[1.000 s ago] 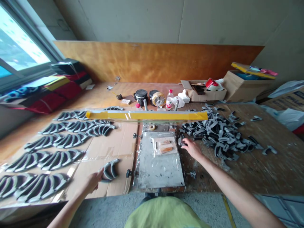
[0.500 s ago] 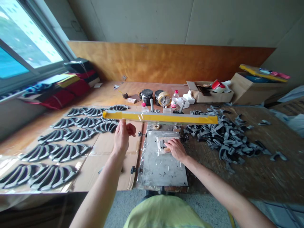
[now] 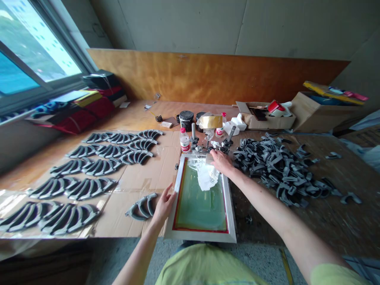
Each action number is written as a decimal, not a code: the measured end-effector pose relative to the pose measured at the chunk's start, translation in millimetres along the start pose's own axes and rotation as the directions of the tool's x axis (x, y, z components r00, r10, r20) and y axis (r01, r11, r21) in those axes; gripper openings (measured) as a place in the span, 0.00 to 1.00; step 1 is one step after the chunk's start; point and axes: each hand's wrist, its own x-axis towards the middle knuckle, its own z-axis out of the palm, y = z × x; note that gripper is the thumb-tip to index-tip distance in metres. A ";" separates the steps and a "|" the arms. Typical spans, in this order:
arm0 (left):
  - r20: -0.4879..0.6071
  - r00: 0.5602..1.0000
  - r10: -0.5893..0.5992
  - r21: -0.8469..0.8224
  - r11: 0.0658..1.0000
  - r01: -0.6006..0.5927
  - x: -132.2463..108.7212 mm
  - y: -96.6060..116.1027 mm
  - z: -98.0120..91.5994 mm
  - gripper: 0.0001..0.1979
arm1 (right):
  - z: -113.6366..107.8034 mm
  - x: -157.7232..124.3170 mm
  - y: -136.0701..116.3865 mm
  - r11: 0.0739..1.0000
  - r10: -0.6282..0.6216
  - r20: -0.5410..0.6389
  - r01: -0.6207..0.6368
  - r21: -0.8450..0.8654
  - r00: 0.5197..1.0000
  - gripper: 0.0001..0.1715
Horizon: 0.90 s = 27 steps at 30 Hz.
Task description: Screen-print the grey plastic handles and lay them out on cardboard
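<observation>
A metal-framed screen (image 3: 204, 213) with green mesh lies flat in front of me. White paste (image 3: 207, 176) is spread over the mesh's far part. My left hand (image 3: 166, 201) rests at the frame's left side, its fingers apart. At the far end of the screen, my right hand (image 3: 221, 161) grips a pale flat scraper (image 3: 209, 159), which touches the paste. Left of the screen, a short group of grey curved parts (image 3: 142, 207) sits on the cardboard (image 3: 127, 178). Rows of similar parts (image 3: 90, 188) stand farther left.
To the right is a heap of loose grey parts (image 3: 276, 168). Behind the screen stand a bottle (image 3: 184, 141), black tubs (image 3: 186, 120), a tape roll (image 3: 210, 121) and metal clamp posts (image 3: 193, 132). Cardboard boxes (image 3: 316, 113) are at the back right.
The raised screen frame has come down flat, covering the metal plate. My left hand has moved down with it. My right hand has moved from the plate to the scraper at the far end.
</observation>
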 end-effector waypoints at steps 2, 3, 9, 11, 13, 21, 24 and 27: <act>0.006 1.000 -0.010 -0.015 1.000 0.010 3.2 -4.4 1.2 0.43 | 8.7 -2.3 -8.8 0.999 0.026 0.096 -0.023 -0.039 0.995 0.12; 0.004 1.000 -0.015 -0.020 1.000 0.015 3.3 -4.0 1.3 0.43 | 12.7 -7.0 -11.2 0.998 0.016 0.109 -0.011 -0.054 0.994 0.09; 0.003 1.000 -0.018 -0.015 1.000 0.018 -0.5 1.8 1.0 0.39 | 16.7 -63.5 -10.9 0.958 -0.287 0.108 0.287 0.016 0.952 0.14; 0.012 1.000 -0.014 -0.015 1.000 0.014 0.4 -0.4 0.9 0.38 | 8.4 -76.1 -6.6 0.930 -0.367 0.129 0.362 0.063 0.921 0.18; 0.023 1.000 -0.008 -0.013 1.000 0.008 2.2 -3.5 0.6 0.37 | -1.1 -77.3 -2.0 0.908 -0.419 0.153 0.407 0.101 0.895 0.19; 0.022 1.000 0.004 -0.002 1.000 -0.004 3.2 -4.9 -0.8 0.34 | 22.1 -71.6 -12.5 0.947 -0.310 -0.041 0.312 0.069 0.950 0.17; 0.019 1.000 0.003 -0.021 1.000 -0.002 2.1 -4.2 -0.9 0.33 | 30.8 -93.8 -12.4 0.912 -0.397 -0.054 0.400 0.095 0.916 0.19; 0.016 1.000 -0.007 -0.032 0.999 0.007 0.3 -1.3 -1.2 0.32 | 21.0 -89.6 -5.8 0.905 -0.392 -0.046 0.394 0.160 0.919 0.16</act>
